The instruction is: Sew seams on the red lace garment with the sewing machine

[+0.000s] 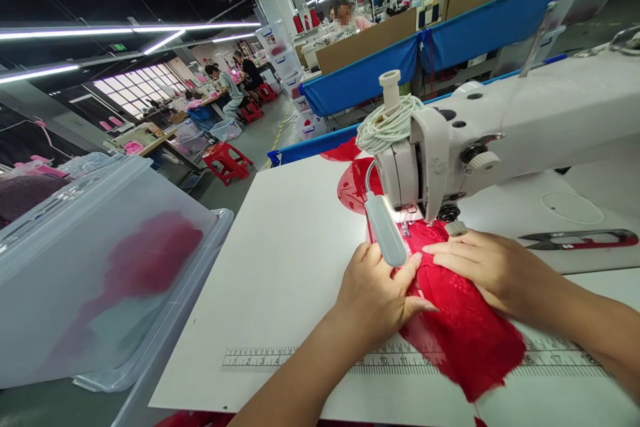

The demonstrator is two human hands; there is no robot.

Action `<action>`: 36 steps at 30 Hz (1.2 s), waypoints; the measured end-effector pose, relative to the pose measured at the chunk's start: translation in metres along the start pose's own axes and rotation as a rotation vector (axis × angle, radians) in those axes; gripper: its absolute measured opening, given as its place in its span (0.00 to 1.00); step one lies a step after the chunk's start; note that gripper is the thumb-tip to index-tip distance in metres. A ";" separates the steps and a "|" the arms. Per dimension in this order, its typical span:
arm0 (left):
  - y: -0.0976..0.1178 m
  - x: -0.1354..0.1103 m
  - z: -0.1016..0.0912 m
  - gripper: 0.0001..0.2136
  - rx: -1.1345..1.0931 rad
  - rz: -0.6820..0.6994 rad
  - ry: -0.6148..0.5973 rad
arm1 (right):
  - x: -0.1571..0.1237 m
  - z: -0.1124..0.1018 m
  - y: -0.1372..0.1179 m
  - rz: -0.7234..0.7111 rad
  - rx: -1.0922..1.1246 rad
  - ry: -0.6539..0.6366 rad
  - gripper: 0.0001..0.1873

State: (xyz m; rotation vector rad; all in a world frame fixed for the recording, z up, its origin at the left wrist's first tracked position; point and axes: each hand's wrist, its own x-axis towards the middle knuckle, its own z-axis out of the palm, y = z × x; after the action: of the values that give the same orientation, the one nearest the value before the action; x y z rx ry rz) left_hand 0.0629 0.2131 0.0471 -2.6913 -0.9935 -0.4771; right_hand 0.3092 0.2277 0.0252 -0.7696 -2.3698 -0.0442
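A red lace-like fabric piece (465, 327) lies under the sewing machine's (435, 147) presser foot (406, 229) and spreads toward me. My left hand (377, 290) rests on its left edge, index finger and thumb apart, with other fingertips partly behind a small grey lamp (387, 230). My right hand (493, 270) lies on the fabric's right side, fingers stretched out flat and close to the left index fingertip. More red fabric (354, 185) sits behind the needle area. The needle itself is hard to make out.
Red-handled thread snips (583, 239) lie on the machine bed at right. A printed ruler (250, 360) runs along the white table (260, 253). Left of it stands a translucent plastic bin (100, 267). Beyond are a red stool (227, 161), blue cloth (360, 83) and people at other machines.
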 end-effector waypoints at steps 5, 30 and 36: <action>-0.002 0.002 -0.002 0.32 0.017 0.000 0.020 | 0.007 -0.005 -0.001 -0.030 -0.010 0.012 0.24; -0.008 0.000 -0.001 0.29 0.034 -0.020 -0.034 | 0.001 0.001 0.003 0.033 -0.025 -0.018 0.25; -0.010 0.002 0.001 0.24 -0.045 -0.044 -0.008 | 0.004 -0.001 0.003 0.042 -0.014 -0.027 0.26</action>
State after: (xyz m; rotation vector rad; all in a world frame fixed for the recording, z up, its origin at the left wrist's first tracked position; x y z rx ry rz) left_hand 0.0575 0.2221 0.0477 -2.7186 -1.0580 -0.5029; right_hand 0.3092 0.2322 0.0274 -0.8311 -2.3805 -0.0337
